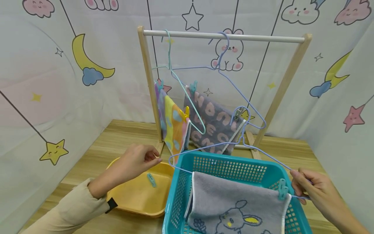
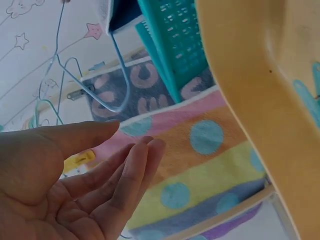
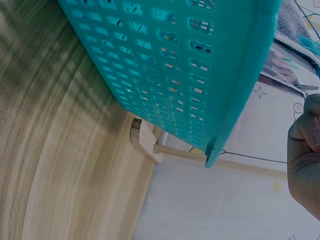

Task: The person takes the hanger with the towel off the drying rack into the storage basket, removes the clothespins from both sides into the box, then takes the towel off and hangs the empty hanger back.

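Note:
My right hand [image 1: 317, 185] grips the right end of a blue wire hanger [image 1: 204, 148], held over the teal basket [image 1: 230, 158]. A grey towel [image 1: 233, 191] with a rabbit picture is draped over the hanger's lower bar. One teal clothespin [image 1: 282, 189] fastens the towel's right corner, beside my right fingers. My left hand [image 1: 135, 159] hovers over the yellow basin [image 1: 134, 203], near the hanger's left end. In the left wrist view its fingers are loosely bent, with nothing between thumb and fingertips. Another teal clothespin [image 1: 151, 180] lies in the basin.
Behind the basket stands a drying rack with a white rail [image 1: 263, 38] and wooden posts. From hangers on it hang a striped, dotted towel [image 1: 172, 125] and a grey towel with pink letters [image 1: 210, 118], both clipped. A printed curtain [image 1: 122, 91] encloses the wooden table.

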The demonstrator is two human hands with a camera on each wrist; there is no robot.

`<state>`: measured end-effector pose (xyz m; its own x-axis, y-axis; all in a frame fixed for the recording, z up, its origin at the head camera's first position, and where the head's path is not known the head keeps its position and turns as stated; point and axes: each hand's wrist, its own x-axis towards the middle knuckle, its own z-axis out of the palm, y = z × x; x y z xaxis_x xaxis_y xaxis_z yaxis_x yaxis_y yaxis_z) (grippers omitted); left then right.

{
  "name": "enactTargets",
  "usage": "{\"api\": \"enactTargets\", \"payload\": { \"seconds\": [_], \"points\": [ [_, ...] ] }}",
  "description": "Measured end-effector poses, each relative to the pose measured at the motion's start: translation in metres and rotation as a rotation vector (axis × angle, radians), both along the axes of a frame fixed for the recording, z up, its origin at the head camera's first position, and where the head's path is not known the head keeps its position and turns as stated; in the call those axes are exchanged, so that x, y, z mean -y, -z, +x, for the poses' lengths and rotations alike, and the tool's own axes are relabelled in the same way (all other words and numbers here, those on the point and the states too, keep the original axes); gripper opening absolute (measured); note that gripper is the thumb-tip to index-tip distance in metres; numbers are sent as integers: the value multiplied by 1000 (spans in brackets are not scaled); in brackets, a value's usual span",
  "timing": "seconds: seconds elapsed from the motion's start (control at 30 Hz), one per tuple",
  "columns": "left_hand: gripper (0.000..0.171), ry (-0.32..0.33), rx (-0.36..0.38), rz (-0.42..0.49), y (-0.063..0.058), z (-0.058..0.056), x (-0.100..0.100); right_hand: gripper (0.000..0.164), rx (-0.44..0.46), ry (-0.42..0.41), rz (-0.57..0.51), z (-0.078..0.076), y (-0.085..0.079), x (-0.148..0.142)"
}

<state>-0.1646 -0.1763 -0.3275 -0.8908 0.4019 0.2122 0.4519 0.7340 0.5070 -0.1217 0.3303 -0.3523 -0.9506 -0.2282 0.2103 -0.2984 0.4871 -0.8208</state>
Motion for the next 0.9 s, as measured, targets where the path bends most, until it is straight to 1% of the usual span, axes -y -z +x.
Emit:
{"api": "enactTargets", "payload": {
  "seconds": [0.2, 0.33, 0.43, 0.53, 0.63, 0.7, 0.8, 0.9],
  "points": [
    [9, 1, 9, 7, -10, 7, -14, 37, -8, -16, -9, -2, 0, 2],
    [7, 41, -14, 23, -16, 10, -27, 37, -20, -11, -3, -3, -1, 4],
    [6, 100, -54, 33, -20, 10, -41, 37, -39, -11, -2, -3, -2, 5],
    [9, 189, -87, 41, -24, 9, -60, 38, -58, -12, -3, -3, -4, 5],
    [11, 293, -93, 43, -27, 8, -81, 38, -68, -12, 3, -3, -5, 5],
    [10, 350, -90, 42, -29, 9, -94, 38, -70, -14, 10, -3, -6, 6],
    [10, 403, -72, 16, -31, 10, -112, 38, -74, -21, 6, -3, -5, 7],
    [11, 441, -69, -25, -32, 11, -126, 39, -77, -25, -5, -3, -4, 8]
  ]
}}
